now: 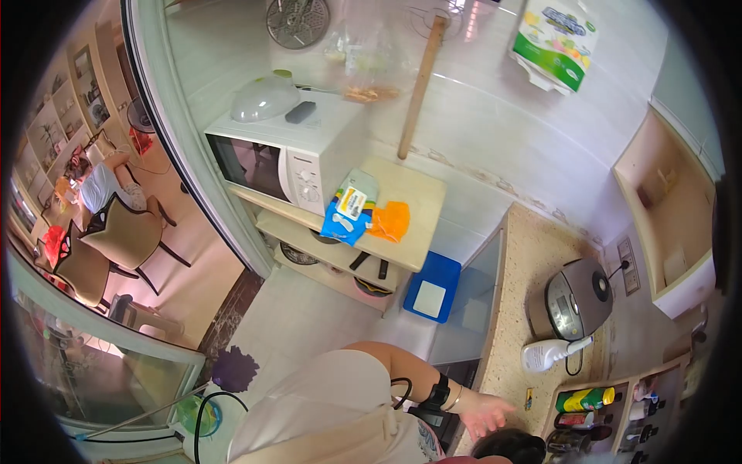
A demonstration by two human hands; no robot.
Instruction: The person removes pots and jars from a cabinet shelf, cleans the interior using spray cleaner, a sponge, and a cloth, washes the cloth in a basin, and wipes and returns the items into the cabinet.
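My left hand (487, 414) is over the front part of the speckled countertop (506, 317), low in the view. Its fingers look stretched and apart, with nothing visible in them. A black band (439, 392) is around the wrist. Just below the fingers is a dark rounded thing (510, 446), cut off by the frame edge; I cannot make out what it is. A small yellow packet (529, 399) lies to the right of the hand. Farther along the counter are a white spray bottle (547, 355) and a rice cooker (576, 300). My right hand is out of view.
A rack with several bottles (585, 399) stands at the lower right. A microwave (294, 155) sits on a shelf unit, beside blue and orange packets (388, 222). A blue bin (444, 271) stands on the floor. Another person (108, 185) is in the adjoining room.
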